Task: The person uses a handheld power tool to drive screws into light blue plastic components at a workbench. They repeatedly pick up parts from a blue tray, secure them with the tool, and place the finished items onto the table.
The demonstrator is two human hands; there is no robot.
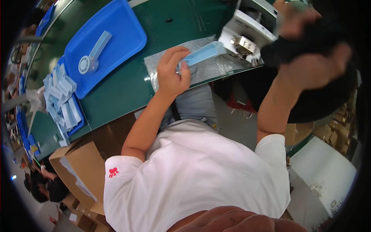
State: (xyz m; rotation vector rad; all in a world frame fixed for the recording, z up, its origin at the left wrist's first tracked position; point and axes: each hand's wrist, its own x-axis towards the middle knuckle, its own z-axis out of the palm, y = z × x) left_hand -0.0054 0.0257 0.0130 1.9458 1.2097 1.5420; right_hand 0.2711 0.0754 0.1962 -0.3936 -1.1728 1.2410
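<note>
My left hand [172,71] is closed around the near end of a long, light blue plastic part [205,53]. The part's far end points right, next to a white machine [245,23] with a metal clamp block [244,45] on its front. Under the part lies a sheet of bubble wrap [152,63]. My right hand [313,71] is off to the right, beyond the table edge, in front of something black. Motion smears its fingers, and whether it holds anything cannot be made out.
On the green table [116,94] a large blue tray [133,33] carries another light blue part [101,43] with a round white piece [88,65]. Several more parts [62,91] are heaped at left. Another person's blurred hand [295,23] is at upper right. A cardboard box [87,164] stands below.
</note>
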